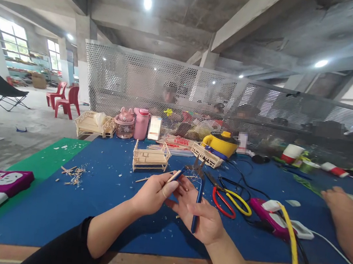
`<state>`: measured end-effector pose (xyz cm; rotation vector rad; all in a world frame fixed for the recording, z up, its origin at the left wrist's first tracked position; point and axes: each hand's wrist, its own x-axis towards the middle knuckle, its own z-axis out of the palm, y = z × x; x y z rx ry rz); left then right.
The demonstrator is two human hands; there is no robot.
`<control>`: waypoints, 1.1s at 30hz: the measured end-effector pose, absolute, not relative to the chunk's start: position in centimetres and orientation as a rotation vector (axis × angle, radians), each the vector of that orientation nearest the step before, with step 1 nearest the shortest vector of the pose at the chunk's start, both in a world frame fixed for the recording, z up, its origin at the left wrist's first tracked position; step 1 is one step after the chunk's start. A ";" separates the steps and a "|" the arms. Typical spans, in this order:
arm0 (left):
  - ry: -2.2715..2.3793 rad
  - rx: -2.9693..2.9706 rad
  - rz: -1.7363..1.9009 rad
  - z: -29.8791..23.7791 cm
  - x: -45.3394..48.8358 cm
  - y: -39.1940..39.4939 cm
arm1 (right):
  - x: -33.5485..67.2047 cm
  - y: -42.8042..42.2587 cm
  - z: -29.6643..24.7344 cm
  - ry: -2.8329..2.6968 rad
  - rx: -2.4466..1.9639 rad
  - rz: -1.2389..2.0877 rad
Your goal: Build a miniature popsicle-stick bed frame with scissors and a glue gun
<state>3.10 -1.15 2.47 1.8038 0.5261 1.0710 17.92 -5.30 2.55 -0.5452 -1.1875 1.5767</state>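
In the head view my left hand (154,192) is closed, thumb and finger pinched on a thin pale wooden stick. Beside that stick lies one blue handle of a pair of pliers (200,189). The other handle crosses the palm of my right hand (203,219), held under the thumb, while its fingers reach toward my left hand. The pliers' jaws are spread and point away from me. Just beyond my hands stands a small wooden stick-built model frame (151,158), with a loose stick on the mat in front of it.
Scissors (232,203) with red and yellow handles lie right of my hands, near a purple power strip (273,217) and cables. Wood scraps (72,175) lie left. A yellow pot (222,144), pink bottle (141,124) and perforated screen (131,81) stand behind. Another person's hand (341,204) is right.
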 end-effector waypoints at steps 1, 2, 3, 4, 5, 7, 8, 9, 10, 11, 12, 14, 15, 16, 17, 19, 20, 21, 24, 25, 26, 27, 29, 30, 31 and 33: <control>0.518 1.773 1.068 2.4 3.2 -1.2 | 17.8 -5.2 2.4 -1.184 -0.548 1.566; 0.525 1.748 1.069 2.4 3.3 -1.2 | 17.7 -5.2 2.3 -1.173 -0.563 1.537; 0.538 1.730 1.073 2.3 3.4 -1.2 | 17.6 -5.2 2.3 -1.160 -0.573 1.509; 0.558 1.726 1.076 2.3 3.4 -1.2 | 17.3 -5.2 2.4 -1.158 -0.570 1.495; 0.585 1.744 1.074 2.2 3.4 -1.2 | 17.1 -5.2 2.4 -1.166 -0.553 1.500; 0.664 1.833 1.057 2.2 3.4 -1.1 | 16.7 -5.2 2.4 -1.190 -0.518 1.541; 0.705 1.889 1.046 2.3 3.3 -1.1 | 16.5 -5.2 2.4 -1.196 -0.517 1.557; 0.740 1.937 1.039 2.3 3.3 -1.1 | 16.5 -5.2 2.4 -1.199 -0.531 1.560; 0.769 1.966 1.038 2.4 3.2 -1.1 | 16.6 -5.1 2.5 -1.199 -0.549 1.547; 0.790 1.970 1.053 2.6 3.1 -1.1 | 16.9 -5.0 2.6 -1.198 -0.563 1.520; 0.811 1.959 1.080 2.7 3.0 -1.1 | 17.4 -4.9 2.8 -1.199 -0.570 1.488; 0.873 1.919 1.160 2.9 2.8 -0.9 | 18.7 -4.8 3.3 -1.212 -0.613 1.435; 0.917 1.901 1.189 2.9 2.7 -0.8 | 19.5 -4.7 3.7 -1.224 -0.675 1.415; 0.961 1.888 1.204 3.0 2.6 -0.6 | 20.2 -4.8 4.1 -1.248 -0.785 1.391; 0.996 1.880 1.208 3.0 2.5 -0.5 | 20.9 -4.8 4.4 -1.293 -0.938 1.357; 1.039 1.874 1.198 3.0 2.4 -0.2 | 21.8 -5.1 5.0 -1.448 -1.288 1.228; 1.044 1.876 1.194 2.9 2.4 -0.1 | 22.0 -5.2 5.2 -1.546 -1.430 1.136; 1.043 1.882 1.195 2.9 2.4 -0.1 | 22.0 -5.4 5.3 -1.649 -1.526 1.046; 1.026 1.909 1.189 2.7 2.7 -0.2 | 21.5 -5.6 5.3 -1.878 -1.563 0.858; 1.017 1.917 1.186 2.7 2.8 -0.2 | 21.2 -5.6 5.3 -1.915 -1.547 0.821; 1.013 1.924 1.184 2.7 2.8 -0.3 | 21.0 -5.6 5.2 -1.935 -1.539 0.789; 1.012 1.930 1.181 2.6 2.8 -0.3 | 20.8 -5.5 5.2 -1.948 -1.538 0.759; 1.012 1.942 1.179 2.6 2.8 -0.4 | 20.6 -5.4 5.2 -1.962 -1.548 0.700; 1.011 1.949 1.181 2.6 2.8 -0.3 | 20.5 -5.3 5.2 -1.971 -1.551 0.674; 1.007 1.957 1.182 2.5 2.8 -0.3 | 20.4 -5.2 5.3 -1.980 -1.551 0.652; 0.997 1.968 1.184 2.5 2.8 -0.2 | 20.3 -5.2 5.3 -1.990 -1.552 0.602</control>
